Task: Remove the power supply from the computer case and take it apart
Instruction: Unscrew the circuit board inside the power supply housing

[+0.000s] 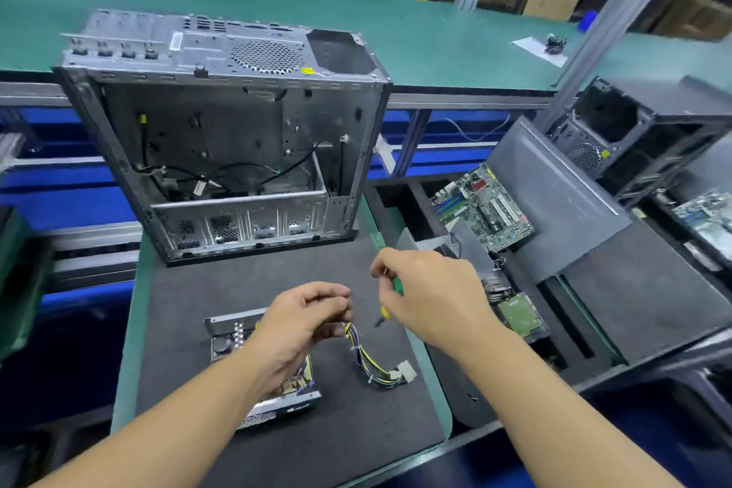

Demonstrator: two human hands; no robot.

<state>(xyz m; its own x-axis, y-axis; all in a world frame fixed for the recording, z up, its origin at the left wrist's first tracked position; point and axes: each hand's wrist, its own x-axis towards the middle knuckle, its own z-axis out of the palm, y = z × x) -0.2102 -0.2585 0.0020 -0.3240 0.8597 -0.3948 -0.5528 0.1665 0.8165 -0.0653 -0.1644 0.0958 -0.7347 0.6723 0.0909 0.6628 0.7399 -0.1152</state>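
Here, two hands, one power supply, two cases.

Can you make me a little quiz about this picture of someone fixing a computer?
1. True or false: the power supply is still inside the computer case.
2. Which hand holds the green and yellow screwdriver? A) left hand B) right hand C) neither
3. Fill in: the left hand grips a bundle of coloured ____ that ends in a white plug.

Key
1. False. It lies opened on the dark mat, in front of the case.
2. B, the right hand.
3. wires.
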